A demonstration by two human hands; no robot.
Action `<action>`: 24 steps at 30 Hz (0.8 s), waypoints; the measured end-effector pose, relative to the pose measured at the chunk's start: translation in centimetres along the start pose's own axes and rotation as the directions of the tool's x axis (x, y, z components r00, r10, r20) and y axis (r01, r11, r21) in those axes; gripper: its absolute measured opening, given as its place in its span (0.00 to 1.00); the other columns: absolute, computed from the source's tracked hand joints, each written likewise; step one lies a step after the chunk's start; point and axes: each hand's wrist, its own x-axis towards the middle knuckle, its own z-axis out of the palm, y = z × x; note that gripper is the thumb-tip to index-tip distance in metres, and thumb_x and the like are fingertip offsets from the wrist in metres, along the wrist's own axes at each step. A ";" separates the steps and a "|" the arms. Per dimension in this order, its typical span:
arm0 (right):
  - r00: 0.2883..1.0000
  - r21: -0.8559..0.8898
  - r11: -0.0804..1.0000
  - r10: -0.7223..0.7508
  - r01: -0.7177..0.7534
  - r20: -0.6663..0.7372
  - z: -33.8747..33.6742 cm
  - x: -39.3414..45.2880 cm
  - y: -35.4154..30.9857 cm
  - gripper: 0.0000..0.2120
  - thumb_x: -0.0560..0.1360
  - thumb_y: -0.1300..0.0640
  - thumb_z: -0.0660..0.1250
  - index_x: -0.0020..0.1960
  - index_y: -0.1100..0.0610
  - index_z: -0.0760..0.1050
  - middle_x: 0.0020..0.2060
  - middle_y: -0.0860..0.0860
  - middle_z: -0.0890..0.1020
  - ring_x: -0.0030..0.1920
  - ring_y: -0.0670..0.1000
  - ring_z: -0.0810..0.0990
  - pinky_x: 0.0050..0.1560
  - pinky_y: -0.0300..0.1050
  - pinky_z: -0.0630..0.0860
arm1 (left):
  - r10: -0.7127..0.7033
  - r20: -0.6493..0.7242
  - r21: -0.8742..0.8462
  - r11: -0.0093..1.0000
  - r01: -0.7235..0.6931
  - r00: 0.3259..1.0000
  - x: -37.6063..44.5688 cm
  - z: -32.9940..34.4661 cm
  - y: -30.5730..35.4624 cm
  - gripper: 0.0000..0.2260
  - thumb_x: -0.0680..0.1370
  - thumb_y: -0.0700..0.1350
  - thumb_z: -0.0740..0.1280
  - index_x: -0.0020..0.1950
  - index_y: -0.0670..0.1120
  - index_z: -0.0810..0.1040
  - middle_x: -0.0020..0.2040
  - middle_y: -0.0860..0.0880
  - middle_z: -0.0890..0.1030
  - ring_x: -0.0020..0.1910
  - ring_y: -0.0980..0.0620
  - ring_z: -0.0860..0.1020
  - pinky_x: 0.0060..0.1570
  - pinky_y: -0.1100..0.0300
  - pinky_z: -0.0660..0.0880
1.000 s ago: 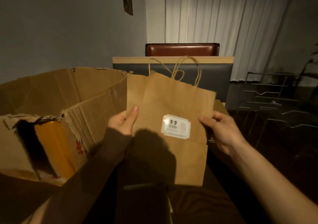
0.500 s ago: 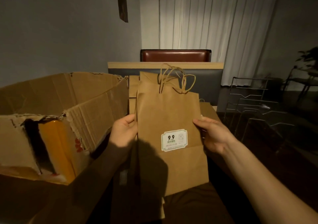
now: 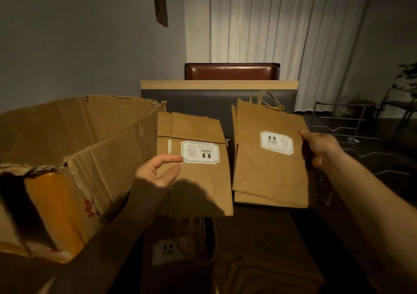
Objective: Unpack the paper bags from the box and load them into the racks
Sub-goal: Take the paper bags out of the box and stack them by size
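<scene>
Half a second ago both hands held one sheaf of paper bags between them; now the sheaf is split in two and the halves are apart. On the left, the left hand (image 3: 158,171) holds a few flat bags (image 3: 200,180) upside down, label reading inverted, thumb on the front face and index finger stretched to the label's edge; the other fingers are hidden behind the paper. To the right, the right hand (image 3: 320,149) grips the right edge of a second small bundle (image 3: 270,171), fingers curled round it, twine handles (image 3: 268,101) pointing to the far side. Both bundles hang above the dark table (image 3: 259,237). More bags (image 3: 171,250) lie in shadow at the near edge. At the left stands the torn cardboard box (image 3: 74,149), flaps open. Wire racks (image 3: 345,124) stand at the far right, well apart from both bundles.
</scene>
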 end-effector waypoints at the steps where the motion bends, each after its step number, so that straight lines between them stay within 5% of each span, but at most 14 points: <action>1: 1.000 -0.041 0.999 0.006 -0.007 -0.024 0.3 1.4 -0.7 0.07 0.79 0.53 0.68 0.46 0.56 0.74 0.46 0.56 0.78 0.45 0.56 0.79 0.51 0.57 0.79 | -0.021 -0.014 0.011 1.000 0.022 1.000 0.4 -0.2 -0.3 0.10 0.78 0.38 0.69 0.52 0.53 0.85 0.53 0.53 0.85 0.56 0.52 0.82 0.57 0.52 0.78; 5: 0.998 -0.254 0.967 0.007 -0.023 -0.064 2.1 7.5 -1.4 0.07 0.81 0.60 0.63 0.55 0.63 0.75 0.52 0.61 0.79 0.49 0.61 0.80 0.50 0.56 0.79 | -0.032 -0.021 0.067 0.997 0.033 0.999 0.6 -0.7 -0.9 0.11 0.79 0.40 0.68 0.54 0.57 0.83 0.40 0.45 0.85 0.40 0.51 0.83 0.39 0.58 0.77; 8: 0.998 -0.468 0.884 -0.037 0.006 -0.058 4.6 11.3 1.2 0.08 0.78 0.64 0.65 0.55 0.67 0.76 0.53 0.65 0.80 0.51 0.65 0.80 0.55 0.60 0.79 | -0.015 0.017 -0.019 1.000 0.015 1.000 0.3 -0.8 -1.5 0.13 0.79 0.38 0.68 0.60 0.51 0.81 0.37 0.42 0.83 0.38 0.52 0.80 0.37 0.59 0.76; 11: 0.988 -0.673 0.736 -0.146 0.072 -0.053 6.8 11.1 3.5 0.06 0.79 0.64 0.64 0.49 0.68 0.76 0.50 0.65 0.79 0.48 0.64 0.80 0.49 0.56 0.79 | -0.036 0.032 -0.025 0.999 0.037 0.999 0.6 -1.0 -2.0 0.16 0.79 0.38 0.67 0.63 0.56 0.79 0.39 0.36 0.80 0.38 0.50 0.78 0.39 0.56 0.74; 15: 0.936 -0.842 0.481 -0.345 0.244 0.074 8.1 9.4 3.8 0.16 0.78 0.57 0.67 0.63 0.63 0.73 0.63 0.63 0.73 0.59 0.64 0.76 0.61 0.57 0.76 | -0.008 0.029 -0.047 0.999 0.010 1.000 0.4 -0.7 -1.8 0.21 0.78 0.37 0.68 0.68 0.55 0.75 0.35 0.54 0.79 0.36 0.59 0.77 0.38 0.67 0.73; 18: 0.738 -0.582 0.482 -0.574 0.655 0.355 8.9 4.4 0.9 0.19 0.80 0.54 0.66 0.70 0.57 0.72 0.66 0.56 0.75 0.64 0.56 0.76 0.65 0.51 0.74 | -0.057 0.077 -0.108 0.992 0.065 0.995 0.3 -0.7 -1.3 0.30 0.73 0.43 0.71 0.73 0.57 0.68 0.58 0.53 0.83 0.56 0.55 0.82 0.53 0.60 0.80; 20: 0.491 -0.302 0.387 -0.662 0.871 0.567 9.0 -0.8 -2.3 0.20 0.79 0.53 0.67 0.70 0.51 0.73 0.69 0.49 0.74 0.69 0.49 0.72 0.70 0.51 0.70 | -0.123 0.148 -0.157 0.977 0.146 0.981 0.2 -0.9 -0.5 0.38 0.71 0.43 0.72 0.78 0.59 0.61 0.66 0.51 0.79 0.62 0.51 0.80 0.62 0.49 0.77; 22: 0.260 -0.150 0.237 -0.547 0.960 0.796 9.0 -6.2 -5.1 0.26 0.77 0.50 0.71 0.73 0.45 0.68 0.74 0.44 0.67 0.75 0.45 0.62 0.76 0.52 0.61 | -0.169 0.287 -0.206 0.951 0.233 0.943 -0.4 -1.1 0.7 0.42 0.71 0.41 0.72 0.78 0.62 0.56 0.68 0.48 0.78 0.63 0.46 0.80 0.63 0.43 0.76; 24: 0.153 -0.134 0.089 -0.257 0.987 0.954 9.3 -10.4 -6.6 0.35 0.75 0.47 0.73 0.77 0.40 0.59 0.78 0.41 0.59 0.79 0.46 0.48 0.77 0.55 0.48 | -0.154 0.408 -0.170 0.956 0.241 0.900 -1.2 -1.2 1.8 0.35 0.73 0.40 0.70 0.77 0.56 0.61 0.63 0.45 0.81 0.59 0.45 0.82 0.55 0.49 0.80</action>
